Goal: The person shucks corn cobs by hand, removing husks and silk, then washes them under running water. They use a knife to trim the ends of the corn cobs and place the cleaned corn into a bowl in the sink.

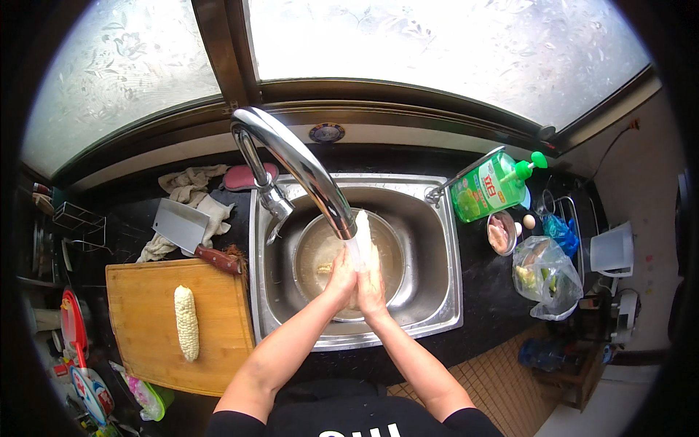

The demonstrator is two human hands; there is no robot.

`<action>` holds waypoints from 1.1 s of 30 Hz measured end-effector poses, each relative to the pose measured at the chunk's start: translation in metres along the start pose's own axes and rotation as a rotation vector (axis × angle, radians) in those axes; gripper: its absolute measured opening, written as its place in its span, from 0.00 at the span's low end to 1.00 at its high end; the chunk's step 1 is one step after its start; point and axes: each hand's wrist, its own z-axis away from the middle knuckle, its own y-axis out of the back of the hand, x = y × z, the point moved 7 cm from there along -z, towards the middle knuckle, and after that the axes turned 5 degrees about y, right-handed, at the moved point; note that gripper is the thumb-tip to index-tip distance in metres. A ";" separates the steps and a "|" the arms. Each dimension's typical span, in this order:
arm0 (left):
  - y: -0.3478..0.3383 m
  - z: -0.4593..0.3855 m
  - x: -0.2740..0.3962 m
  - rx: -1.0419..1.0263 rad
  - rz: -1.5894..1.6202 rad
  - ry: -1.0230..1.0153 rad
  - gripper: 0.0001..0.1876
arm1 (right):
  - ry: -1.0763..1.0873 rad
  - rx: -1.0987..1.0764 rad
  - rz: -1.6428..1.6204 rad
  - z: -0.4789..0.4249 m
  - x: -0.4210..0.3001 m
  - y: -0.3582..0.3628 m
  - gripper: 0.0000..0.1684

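Over the stainless steel sink (431, 257), my left hand (343, 276) and my right hand (372, 287) press a pale corn cob (362, 221) between them. The cob points up and away from me, its lower part hidden by my hands. Water runs from the chrome faucet (306, 164) onto the cob and my fingers. Beneath them a round metal basin (394, 240) holds cloudy water, with part of another corn cob (324, 268) showing at its left. One more white corn cob (187, 323) lies on the wooden cutting board (142, 306) to the left.
A cleaver (183, 225) rests on a crumpled cloth (218, 210) behind the board, near a pink sponge (246, 177). Right of the sink are a green dish soap bottle (486, 188), a bowl of raw meat (499, 235), eggs (528, 221) and a clear plastic bag (549, 278).
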 end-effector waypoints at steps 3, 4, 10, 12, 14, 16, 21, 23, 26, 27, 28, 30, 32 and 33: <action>0.006 0.002 -0.008 0.000 -0.328 -0.148 0.27 | -0.337 -0.027 -0.396 -0.019 0.005 0.002 0.23; 0.004 0.006 -0.009 -0.006 -0.267 -0.060 0.27 | -0.428 -0.065 -0.437 -0.024 0.011 0.000 0.21; 0.012 0.021 -0.007 -0.270 -0.111 0.180 0.32 | -0.432 -0.118 -0.714 -0.038 -0.011 -0.009 0.15; 0.014 0.016 0.007 -0.136 -0.331 -0.287 0.31 | -0.252 0.037 -0.619 -0.044 -0.027 -0.005 0.13; 0.017 0.029 0.009 -0.048 -0.499 -0.457 0.29 | -0.297 0.099 -0.615 -0.049 -0.017 0.000 0.13; 0.026 0.031 -0.002 0.027 -0.304 -0.245 0.24 | -0.342 0.154 -0.636 -0.050 -0.013 -0.001 0.14; 0.031 0.016 -0.004 0.106 0.152 -0.119 0.23 | 0.171 0.158 0.121 -0.023 -0.036 -0.012 0.32; 0.022 0.018 -0.003 0.001 0.146 0.075 0.22 | 0.207 0.218 0.229 -0.020 -0.036 -0.007 0.28; 0.010 0.040 0.004 -0.132 0.107 0.225 0.25 | -0.353 0.172 -0.607 -0.041 -0.018 -0.005 0.13; 0.009 0.044 -0.001 -0.185 0.176 0.275 0.26 | -0.504 0.169 -0.655 -0.046 -0.016 -0.001 0.13; 0.006 0.047 -0.005 -0.242 0.243 0.328 0.28 | -0.515 0.015 -0.725 -0.052 -0.017 -0.002 0.13; 0.003 0.050 -0.008 -0.402 0.309 0.402 0.32 | -0.514 -0.179 -0.938 -0.051 -0.022 -0.008 0.14; -0.001 0.043 -0.005 -0.501 0.324 0.439 0.33 | -0.489 -0.256 -1.228 -0.047 -0.029 -0.010 0.13; -0.002 0.041 -0.005 -0.542 0.335 0.457 0.34 | -0.433 -0.234 -1.094 -0.049 -0.031 -0.008 0.12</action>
